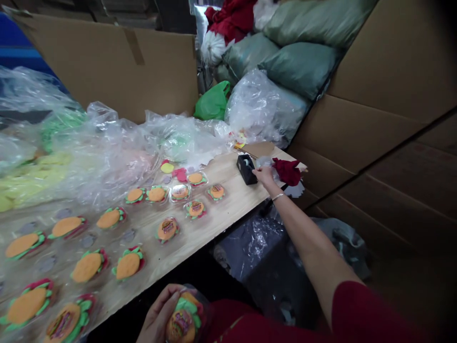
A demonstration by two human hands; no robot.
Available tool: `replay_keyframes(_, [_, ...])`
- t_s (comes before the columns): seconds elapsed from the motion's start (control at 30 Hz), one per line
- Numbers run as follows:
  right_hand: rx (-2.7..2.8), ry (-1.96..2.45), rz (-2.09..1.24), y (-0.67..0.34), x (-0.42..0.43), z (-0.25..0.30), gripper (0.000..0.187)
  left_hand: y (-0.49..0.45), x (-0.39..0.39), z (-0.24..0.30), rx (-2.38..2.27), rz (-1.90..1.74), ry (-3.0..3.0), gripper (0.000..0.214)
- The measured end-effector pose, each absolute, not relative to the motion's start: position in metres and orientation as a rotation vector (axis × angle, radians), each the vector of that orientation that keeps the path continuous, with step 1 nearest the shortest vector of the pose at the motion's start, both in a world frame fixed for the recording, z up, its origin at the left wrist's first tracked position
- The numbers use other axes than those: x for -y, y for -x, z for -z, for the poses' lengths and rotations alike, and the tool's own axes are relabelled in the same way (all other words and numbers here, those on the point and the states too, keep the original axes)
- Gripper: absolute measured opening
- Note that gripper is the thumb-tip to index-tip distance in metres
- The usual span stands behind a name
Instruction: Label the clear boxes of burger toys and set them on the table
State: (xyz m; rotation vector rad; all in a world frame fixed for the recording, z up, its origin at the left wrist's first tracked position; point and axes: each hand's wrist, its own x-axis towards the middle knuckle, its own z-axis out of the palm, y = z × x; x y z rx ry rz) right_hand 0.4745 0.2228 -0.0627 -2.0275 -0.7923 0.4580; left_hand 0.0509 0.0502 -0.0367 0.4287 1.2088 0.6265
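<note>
Fingers of the right hand are bunched at the near end of a black tape dispenser, right of centre in the frame. Cannot tell whether they are clamped on a strip of tape (that spot is too small to read). Right arm reaches from the lower right corner toward the upper left, nearly straight, with a thin band at the wrist and a dark red sleeve above the elbow.

Left hand, bottom centre: fingers bent and clamped on a clear-packed toy burger, held below the table edge, close to the body.

Labels: the held burger's pack bears a printed label with a burger picture and purplish-pink lettering (words too small to make out). Similar labels show on several packs on the table, including one at lower left and three near centre.

More toy burgers, orange with green and red edges, stand in loose rows from lower left to centre. Dark red cloth lies just right of the right hand. Clear plastic bags heap along the table's far side; stuffed sacks are piled at upper right.
</note>
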Motion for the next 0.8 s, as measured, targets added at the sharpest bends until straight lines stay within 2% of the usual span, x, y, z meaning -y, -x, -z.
replay_keyframes(0.2, [0.625,1.768,-0.613,-0.454,-0.205,0.083,0.020,-0.058,-0.062,0.039,-1.222,-0.615,-0.452,0.030])
replay_keyframes(0.37, [0.681,1.604,-0.857,-0.421,-0.180,0.078,0.028,-0.080,-0.096,0.040,-1.116,-0.642,-0.639,0.025])
replay_keyframes(0.5, [0.918,1.425,-1.224,-0.361,-0.140,0.064,0.027,-0.096,-0.122,0.041,-0.980,-0.677,-0.736,0.023])
replay_keyframes(0.6, [1.451,1.142,-1.526,-0.321,-0.117,0.050,0.028,-0.099,-0.128,0.039,-0.951,-0.651,-0.774,0.023])
replay_keyframes(0.67, [1.785,1.021,-1.528,-0.305,-0.112,0.043,0.027,-0.097,-0.128,0.039,-0.971,-0.653,-0.790,0.023])
replay_keyframes(0.8, [2.050,1.155,-1.312,-0.293,-0.114,0.041,0.025,-0.091,-0.123,0.042,-1.019,-0.701,-0.861,0.023])
